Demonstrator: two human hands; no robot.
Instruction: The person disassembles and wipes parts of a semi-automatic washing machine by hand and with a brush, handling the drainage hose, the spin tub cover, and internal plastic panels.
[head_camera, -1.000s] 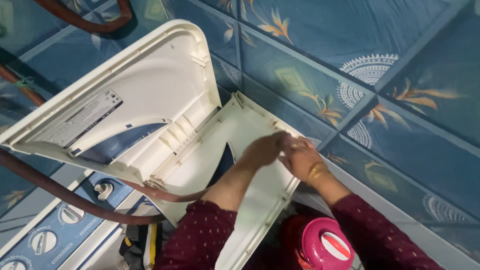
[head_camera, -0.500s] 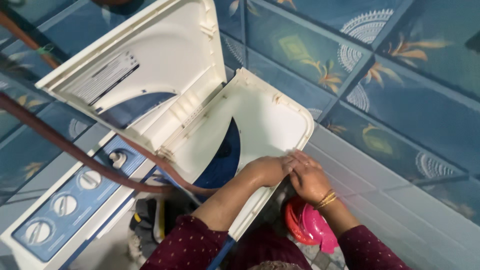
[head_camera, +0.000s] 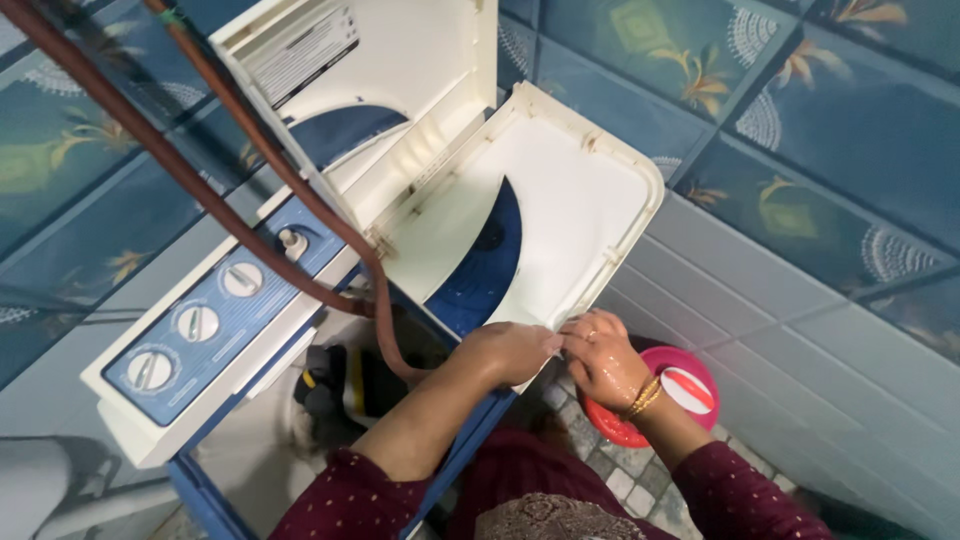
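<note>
Our left hand (head_camera: 510, 352) and right hand (head_camera: 600, 358) each kept a closed grip on the lid's (head_camera: 560, 215) near edge.

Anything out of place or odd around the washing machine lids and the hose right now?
One thing: the reddish-brown rubber hose is draped across the blue control panel with white dials and drops into the open tub. Both white plastic lids stand open. The left hand and the wet right hand grip the nearer lid's edge.
</note>
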